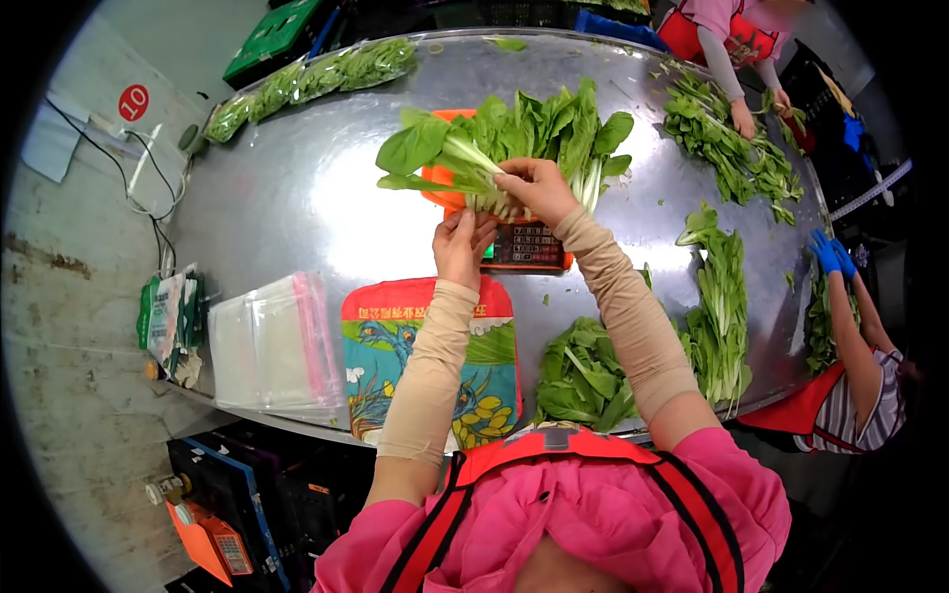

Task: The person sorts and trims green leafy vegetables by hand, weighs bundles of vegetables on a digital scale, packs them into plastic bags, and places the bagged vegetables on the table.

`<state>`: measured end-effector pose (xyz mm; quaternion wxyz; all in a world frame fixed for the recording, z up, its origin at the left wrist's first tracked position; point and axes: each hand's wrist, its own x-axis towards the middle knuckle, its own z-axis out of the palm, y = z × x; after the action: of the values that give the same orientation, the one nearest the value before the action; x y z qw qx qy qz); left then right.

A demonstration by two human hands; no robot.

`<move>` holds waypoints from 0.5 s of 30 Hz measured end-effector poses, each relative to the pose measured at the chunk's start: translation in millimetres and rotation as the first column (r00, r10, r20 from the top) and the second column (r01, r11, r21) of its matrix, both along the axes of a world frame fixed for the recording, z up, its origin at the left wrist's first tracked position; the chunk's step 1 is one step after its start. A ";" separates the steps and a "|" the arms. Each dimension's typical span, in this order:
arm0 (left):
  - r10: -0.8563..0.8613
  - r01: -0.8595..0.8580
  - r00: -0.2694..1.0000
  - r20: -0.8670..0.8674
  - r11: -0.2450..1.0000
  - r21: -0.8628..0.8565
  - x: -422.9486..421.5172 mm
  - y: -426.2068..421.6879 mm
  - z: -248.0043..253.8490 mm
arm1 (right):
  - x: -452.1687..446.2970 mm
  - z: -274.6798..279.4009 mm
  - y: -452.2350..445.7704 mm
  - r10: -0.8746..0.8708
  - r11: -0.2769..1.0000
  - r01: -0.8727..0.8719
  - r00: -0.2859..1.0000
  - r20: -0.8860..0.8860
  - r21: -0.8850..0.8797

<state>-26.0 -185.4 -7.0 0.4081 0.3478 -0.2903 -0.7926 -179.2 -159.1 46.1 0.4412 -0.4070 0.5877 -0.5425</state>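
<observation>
Grips a leafy bunch (460, 153) in the right hand (539, 188), over the scale (527, 247); curls the left hand (463, 247) at its stem ends, cannot tell if gripping. Has bagged greens (321, 79) looking finished, beyond and left of the hands; has loose greens (720, 316) unbagged to their right.

The metal table (326, 188) carries greens (724, 311), clear bags (265, 346), a printed mat (384, 346) and probably an orange scale (529, 247).

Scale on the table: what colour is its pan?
The pan is orange; it shows best in the head view.
</observation>
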 end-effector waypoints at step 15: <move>0.245 -0.158 0.908 0.340 0.952 -0.264 86.0 8.9 -2.3 | -81.9 31.2 121.7 0.188 0.910 0.134 0.712 0.677 -0.393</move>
<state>60.0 -176.5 -9.4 0.4638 0.4690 -0.4138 -0.6274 -261.1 -37.5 77.3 0.5421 -0.2631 0.2406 -0.7610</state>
